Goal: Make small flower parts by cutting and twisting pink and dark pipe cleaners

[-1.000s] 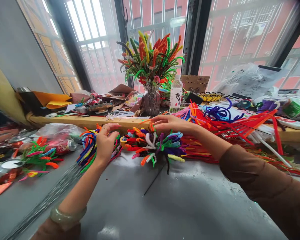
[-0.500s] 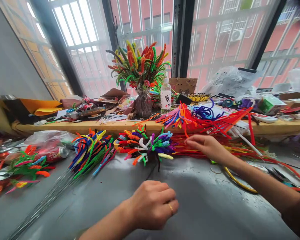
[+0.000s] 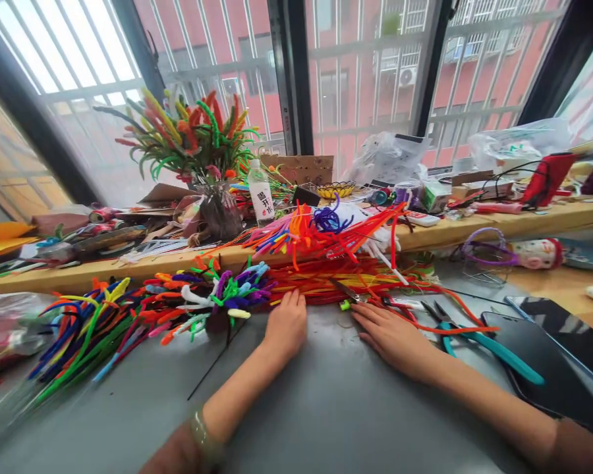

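My left hand lies on the grey table with its fingertips against a flat heap of red and orange pipe cleaners. The fingers look stretched forward and hold nothing I can see. My right hand rests flat and open on the table just right of it, fingers pointing at the same heap near a small green bit. A bundle of finished multicoloured pipe-cleaner sprigs lies left of my left hand.
Teal-handled pliers and a dark tablet lie at the right. More coloured pipe cleaners spread at the left. On the wooden sill stand a vase of pipe-cleaner flowers and a water bottle, amid clutter.
The view has swung to the right. My left hand moved forward from the near table to the red heap. My right hand drew back and lies flat beside it.
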Tool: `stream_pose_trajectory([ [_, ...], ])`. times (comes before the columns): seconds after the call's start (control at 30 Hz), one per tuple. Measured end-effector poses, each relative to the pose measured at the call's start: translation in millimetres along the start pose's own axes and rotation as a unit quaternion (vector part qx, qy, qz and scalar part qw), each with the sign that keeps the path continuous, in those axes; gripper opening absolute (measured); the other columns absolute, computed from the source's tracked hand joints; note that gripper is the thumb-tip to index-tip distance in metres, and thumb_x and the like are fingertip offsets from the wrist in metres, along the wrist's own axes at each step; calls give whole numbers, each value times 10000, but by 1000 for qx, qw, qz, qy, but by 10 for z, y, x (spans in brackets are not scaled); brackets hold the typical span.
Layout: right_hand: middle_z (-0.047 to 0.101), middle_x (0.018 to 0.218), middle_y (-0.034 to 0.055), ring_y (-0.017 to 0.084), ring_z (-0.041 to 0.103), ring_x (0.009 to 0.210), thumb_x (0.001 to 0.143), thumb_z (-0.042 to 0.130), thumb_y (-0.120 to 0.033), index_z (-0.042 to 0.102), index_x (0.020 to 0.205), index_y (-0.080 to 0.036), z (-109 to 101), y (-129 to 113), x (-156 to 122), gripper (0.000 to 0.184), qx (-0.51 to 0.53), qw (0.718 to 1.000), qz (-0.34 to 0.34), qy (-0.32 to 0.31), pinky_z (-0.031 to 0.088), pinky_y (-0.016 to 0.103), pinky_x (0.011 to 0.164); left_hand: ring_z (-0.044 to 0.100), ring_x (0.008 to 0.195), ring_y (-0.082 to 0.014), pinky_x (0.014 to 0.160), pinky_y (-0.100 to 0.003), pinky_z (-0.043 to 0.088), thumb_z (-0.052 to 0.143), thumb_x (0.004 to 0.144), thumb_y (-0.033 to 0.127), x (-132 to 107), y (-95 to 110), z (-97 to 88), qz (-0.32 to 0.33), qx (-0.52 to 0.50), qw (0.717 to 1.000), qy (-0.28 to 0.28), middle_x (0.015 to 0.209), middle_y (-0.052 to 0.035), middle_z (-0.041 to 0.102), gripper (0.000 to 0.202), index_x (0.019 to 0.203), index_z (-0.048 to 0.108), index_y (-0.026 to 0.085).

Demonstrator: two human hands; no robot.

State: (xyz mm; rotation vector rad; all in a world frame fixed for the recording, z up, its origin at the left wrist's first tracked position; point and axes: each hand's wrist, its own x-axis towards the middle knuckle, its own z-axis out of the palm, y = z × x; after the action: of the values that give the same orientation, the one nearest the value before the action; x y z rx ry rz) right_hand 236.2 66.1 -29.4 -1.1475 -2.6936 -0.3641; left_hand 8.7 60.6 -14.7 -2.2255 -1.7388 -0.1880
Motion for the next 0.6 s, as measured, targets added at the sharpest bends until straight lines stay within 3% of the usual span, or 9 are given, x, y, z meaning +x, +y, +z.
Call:
stream_pose_trajectory([
  [0.13,464,1267,130,242,407,1181,853,351,-173,501,1189,-78,34,133,-19,380,-20,1000,6,8,382,383,950,496,1059,-264,742,-354,497,340,776,24,226,82,127,-36,27,999,-6,1198,-192,503,400,1142,501,42],
  [0.37,582,1098,146,265,495,1063,813,425,-156,622,978,-78,-35,228,26,269,-25,998,60,22,417,364,872,531,988,-233,657,-313,503,334,827,100,186,107,183,-47,54,997,19,1164,-124,539,322,1036,577,130],
  [0.53,615,914,124,226,526,917,833,396,-189,629,845,-136,-209,62,105,239,104,988,91,69,403,331,792,522,924,-211,651,-283,468,351,847,158,146,50,75,-29,68,994,80,978,-82,596,278,931,615,169],
  [0.6,614,822,98,204,533,826,828,428,-250,625,789,-154,-232,-23,169,223,269,951,143,60,402,303,717,534,847,-210,612,-272,451,378,840,164,113,48,45,-4,81,990,119,829,-71,612,259,915,626,169],
])
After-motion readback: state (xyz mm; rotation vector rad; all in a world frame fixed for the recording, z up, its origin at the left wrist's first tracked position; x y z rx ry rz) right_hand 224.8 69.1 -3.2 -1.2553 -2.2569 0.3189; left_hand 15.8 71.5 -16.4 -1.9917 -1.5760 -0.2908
